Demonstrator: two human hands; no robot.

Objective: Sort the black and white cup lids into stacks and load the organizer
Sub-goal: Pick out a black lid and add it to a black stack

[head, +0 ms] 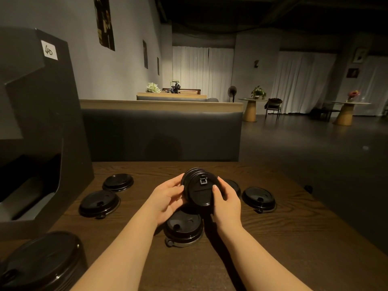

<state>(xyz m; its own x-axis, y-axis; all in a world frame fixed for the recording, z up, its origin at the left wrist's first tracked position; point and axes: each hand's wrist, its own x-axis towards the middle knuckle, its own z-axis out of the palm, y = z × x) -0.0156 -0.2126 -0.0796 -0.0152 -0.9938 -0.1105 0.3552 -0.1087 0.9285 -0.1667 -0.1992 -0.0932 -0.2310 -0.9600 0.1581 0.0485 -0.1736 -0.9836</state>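
Dim light; organizer (37, 127) interior at left mostly shadow, contents unreadable. Tall lid stack (42, 261) bottom-left cut by frame edge. One lid (233, 185) half hidden behind right hand (226, 204). Stack of black lids (199, 189) held tilted above table (294, 238), centre: left hand (168, 198) cups its left rim, right hand pinches right rim, thumb on top face. Top lid glossy, square tab. Loose black lids on table: two left (99, 203), one right (258, 198), one under hands (183, 226).

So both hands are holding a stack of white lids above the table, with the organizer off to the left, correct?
Not quite: the head view shows the stack of lids is black, not white. The left hand and right hand do hold it above the table, with the organizer at left.
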